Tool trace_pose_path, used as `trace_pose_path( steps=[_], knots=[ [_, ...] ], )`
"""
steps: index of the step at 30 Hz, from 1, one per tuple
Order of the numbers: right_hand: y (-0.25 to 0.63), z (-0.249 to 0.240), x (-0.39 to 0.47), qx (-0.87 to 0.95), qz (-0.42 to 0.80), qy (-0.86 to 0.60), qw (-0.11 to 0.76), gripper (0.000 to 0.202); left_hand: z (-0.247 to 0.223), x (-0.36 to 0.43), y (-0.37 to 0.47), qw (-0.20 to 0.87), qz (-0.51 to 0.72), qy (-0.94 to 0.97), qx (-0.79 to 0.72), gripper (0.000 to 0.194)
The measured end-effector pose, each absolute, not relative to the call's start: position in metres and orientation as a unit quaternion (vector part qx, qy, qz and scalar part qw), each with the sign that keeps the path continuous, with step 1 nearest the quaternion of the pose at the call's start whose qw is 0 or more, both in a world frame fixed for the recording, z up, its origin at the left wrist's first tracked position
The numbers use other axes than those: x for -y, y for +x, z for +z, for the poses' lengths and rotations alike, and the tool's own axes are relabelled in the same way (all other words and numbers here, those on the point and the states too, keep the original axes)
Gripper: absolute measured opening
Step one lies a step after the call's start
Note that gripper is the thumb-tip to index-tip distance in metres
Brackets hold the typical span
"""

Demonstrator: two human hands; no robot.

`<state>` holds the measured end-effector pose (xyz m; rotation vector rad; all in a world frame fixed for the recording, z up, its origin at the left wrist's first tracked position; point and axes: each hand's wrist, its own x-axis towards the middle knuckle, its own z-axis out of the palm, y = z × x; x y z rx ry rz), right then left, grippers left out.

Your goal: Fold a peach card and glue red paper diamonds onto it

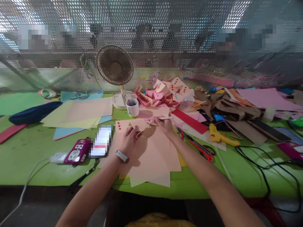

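My left hand (pixel 132 137), with a band on the wrist, has its fingers bent over a pale pink paper piece (pixel 140 125). Several red diamond-shaped marks (pixel 119 126) show on the pale paper left of that hand. My right hand (pixel 165 126) pinches a slim, pointed stick-like tool (pixel 163 118) lying almost level; its exact kind is too small to make out. Its tip points left, toward the paper piece. Beneath both hands lie overlapping large sheets of pale pink paper (pixel 153 157).
A small fan (pixel 115 66) and a white cup (pixel 132 107) stand behind the hands, beside a heap of folded pink papers (pixel 165 91). A phone (pixel 101 141) and purple power strip (pixel 77 152) lie left. To the right are a red-black cutter (pixel 199 146), yellow glue gun (pixel 220 136) and black cables (pixel 255 164).
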<state>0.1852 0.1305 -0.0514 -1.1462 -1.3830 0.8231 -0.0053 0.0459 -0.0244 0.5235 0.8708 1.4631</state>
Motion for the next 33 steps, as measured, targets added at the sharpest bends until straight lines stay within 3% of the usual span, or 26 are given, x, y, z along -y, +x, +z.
trace_pose_path(
  steps=[33],
  knots=[
    [0.1825, -0.0480, -0.1250, 0.651, 0.278, -0.489, 0.509, 0.025, -0.0227, -0.0444, -0.0034, 0.632, 0.628, 0.243, -0.383, 0.033]
  ],
)
